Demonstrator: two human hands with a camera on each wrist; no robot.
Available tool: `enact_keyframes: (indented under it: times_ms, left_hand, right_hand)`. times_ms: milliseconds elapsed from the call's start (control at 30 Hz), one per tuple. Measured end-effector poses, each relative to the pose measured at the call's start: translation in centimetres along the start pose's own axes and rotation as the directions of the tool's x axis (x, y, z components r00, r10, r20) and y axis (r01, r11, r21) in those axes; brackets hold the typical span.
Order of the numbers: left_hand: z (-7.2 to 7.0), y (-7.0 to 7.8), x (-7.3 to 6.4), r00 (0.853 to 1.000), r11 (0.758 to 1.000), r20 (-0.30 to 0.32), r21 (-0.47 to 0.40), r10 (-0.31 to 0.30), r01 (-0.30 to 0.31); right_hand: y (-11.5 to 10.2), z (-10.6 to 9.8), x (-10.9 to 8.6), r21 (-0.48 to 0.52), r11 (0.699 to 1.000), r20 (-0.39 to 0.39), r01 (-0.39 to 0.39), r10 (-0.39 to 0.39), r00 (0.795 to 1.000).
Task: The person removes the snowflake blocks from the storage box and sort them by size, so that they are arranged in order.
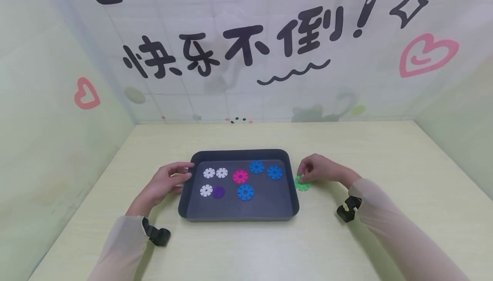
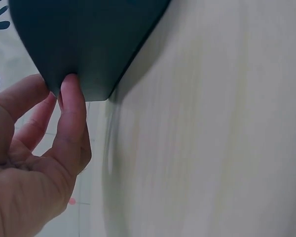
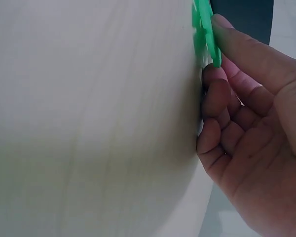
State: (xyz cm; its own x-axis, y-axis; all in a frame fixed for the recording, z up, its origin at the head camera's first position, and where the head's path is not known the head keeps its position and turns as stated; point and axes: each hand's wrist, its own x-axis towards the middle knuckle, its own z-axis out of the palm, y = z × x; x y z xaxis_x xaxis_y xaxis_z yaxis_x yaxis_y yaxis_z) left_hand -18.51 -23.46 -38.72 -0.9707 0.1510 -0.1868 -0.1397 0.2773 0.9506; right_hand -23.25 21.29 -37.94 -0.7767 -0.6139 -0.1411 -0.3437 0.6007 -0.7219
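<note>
Backdrop: "快乐不倒!" — right fingers pinch green disc.

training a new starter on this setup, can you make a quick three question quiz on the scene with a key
1. How many flat blue notched plastic discs lie in the dark grey rectangular tray?

2. True or false: the flat purple plastic disc lies outside the tray.

3. Which piece is the person's right hand pinching?
a) a flat white notched plastic disc
b) the flat green notched plastic disc
c) the flat pink notched plastic disc

Key
1. Three.
2. False: the purple disc lies inside the tray.
3. b, beside the tray's right side.
</note>
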Motion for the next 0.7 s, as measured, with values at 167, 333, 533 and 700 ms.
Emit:
enact_keyframes:
  times_ms: [167,333,533,700]
  left_hand:
    - [0.0,-0.1,0.0,1.000,1.000,0.004,0.000,0.000,0.000]
    - [0.1,-0.1,0.0,1.000,1.000,0.003,-0.005,0.006,-0.006]
    - [0.1,0.0,0.0,1.000,1.000,-0.001,-0.008,0.003,-0.003]
    - [0.1,0.0,0.0,1.000,1.000,-0.001,-0.008,0.008,-0.008]
  right_hand:
    - [0.0,0.1,0.0,-0.033,0.999,0.005,-0.016,0.016,1.000]
    - [-0.6,-0.2,-0.1,-0.028,1.000,-0.026,-0.008,0.008,1.000]
    - [-3.1,-0.6,0.3,0.009,0.999,-0.081,0.044,-0.043,0.996]
    - [-5.5,-0.3,1.4,-0.007,0.995,-0.062,0.100,-0.101,0.993]
